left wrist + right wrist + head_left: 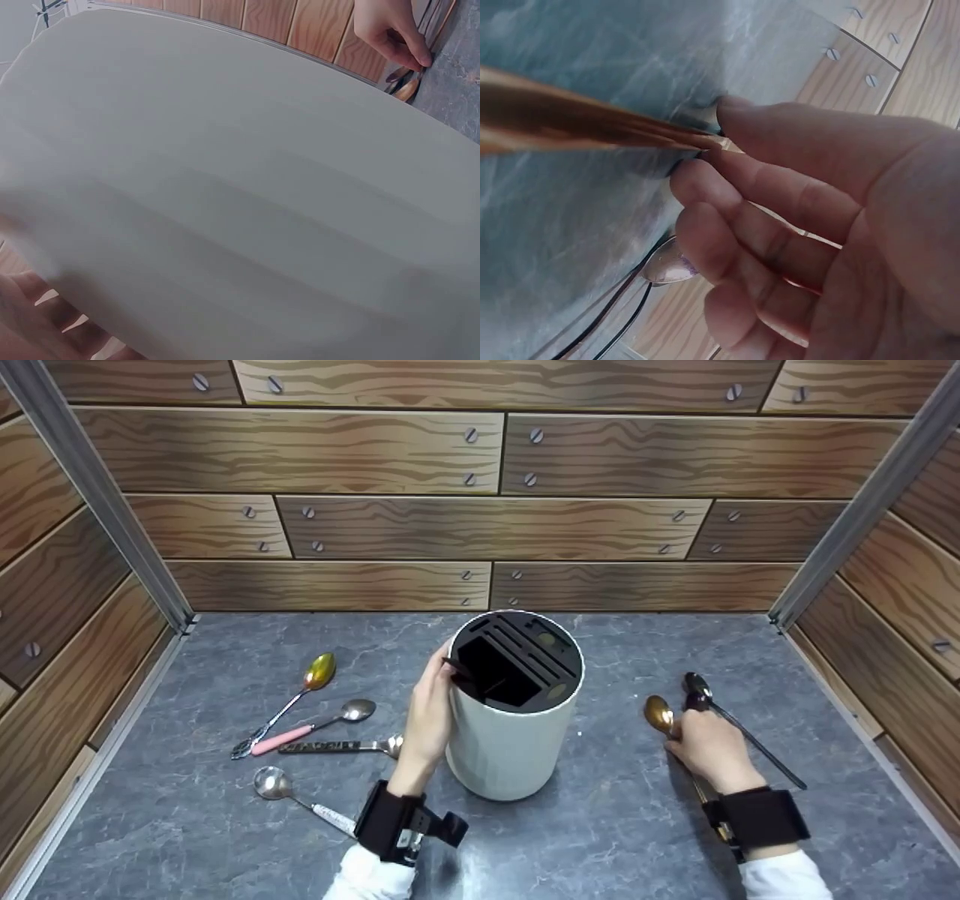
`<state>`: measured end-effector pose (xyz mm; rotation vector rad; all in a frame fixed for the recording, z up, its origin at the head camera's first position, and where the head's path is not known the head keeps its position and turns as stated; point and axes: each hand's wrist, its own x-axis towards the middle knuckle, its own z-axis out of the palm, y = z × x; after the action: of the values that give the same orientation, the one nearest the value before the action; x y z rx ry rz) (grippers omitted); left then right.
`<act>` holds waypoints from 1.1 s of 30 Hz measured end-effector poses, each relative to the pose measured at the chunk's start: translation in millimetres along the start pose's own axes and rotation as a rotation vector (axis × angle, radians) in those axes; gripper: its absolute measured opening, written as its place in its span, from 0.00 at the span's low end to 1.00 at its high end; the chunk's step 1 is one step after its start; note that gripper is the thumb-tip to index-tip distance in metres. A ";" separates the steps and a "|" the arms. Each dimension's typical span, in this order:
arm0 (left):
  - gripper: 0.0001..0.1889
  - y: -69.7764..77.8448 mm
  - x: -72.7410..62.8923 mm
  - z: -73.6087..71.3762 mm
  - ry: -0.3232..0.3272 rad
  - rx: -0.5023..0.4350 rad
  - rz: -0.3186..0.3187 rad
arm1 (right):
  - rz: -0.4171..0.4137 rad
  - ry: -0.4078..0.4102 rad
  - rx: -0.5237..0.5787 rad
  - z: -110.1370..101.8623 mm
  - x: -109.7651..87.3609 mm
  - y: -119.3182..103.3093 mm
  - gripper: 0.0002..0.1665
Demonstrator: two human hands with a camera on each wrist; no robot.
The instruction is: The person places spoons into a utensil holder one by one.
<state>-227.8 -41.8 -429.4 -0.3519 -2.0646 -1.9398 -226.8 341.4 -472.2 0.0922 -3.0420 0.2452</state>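
Note:
My left hand point(431, 712) grips a white cylindrical utensil holder point(506, 750) on its left side, near the rim. The holder stands upright, with a black slotted top that has one large rectangular opening. In the left wrist view its white wall point(240, 165) fills most of the picture, with fingers point(56, 319) curled at its lower left. On the right, my right hand point(709, 746) pinches a gold spoon point(658, 712) by its slim handle, between thumb and index finger. A black spoon point(757, 746) lies just beyond, and a second dark bowl beside it is partly hidden by the hand.
Left of the holder lie a spoon with a yellow-gold bowl point(320, 670), a pink-handled spoon point(281, 739), a piece with a dark patterned handle point(322, 747) and a round spoon with a white handle point(271, 783). Wood-patterned walls point(390, 529) enclose the grey marbled table point(607, 840).

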 end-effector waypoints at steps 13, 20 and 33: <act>0.24 2.3 0.6 1.5 0.009 0.009 0.005 | 0.028 -0.057 0.038 -3.4 0.8 0.0 0.06; 0.24 1.1 0.0 0.9 0.003 -0.001 0.020 | 0.033 -0.064 0.081 -17.1 -2.1 -5.7 0.06; 0.25 0.3 0.9 0.9 -0.004 -0.022 0.021 | -0.014 0.078 0.209 -36.7 -8.8 -25.2 0.07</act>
<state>-228.6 -40.9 -428.9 -0.3809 -2.0353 -1.9530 -213.4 323.0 -433.0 0.1153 -2.9274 0.5516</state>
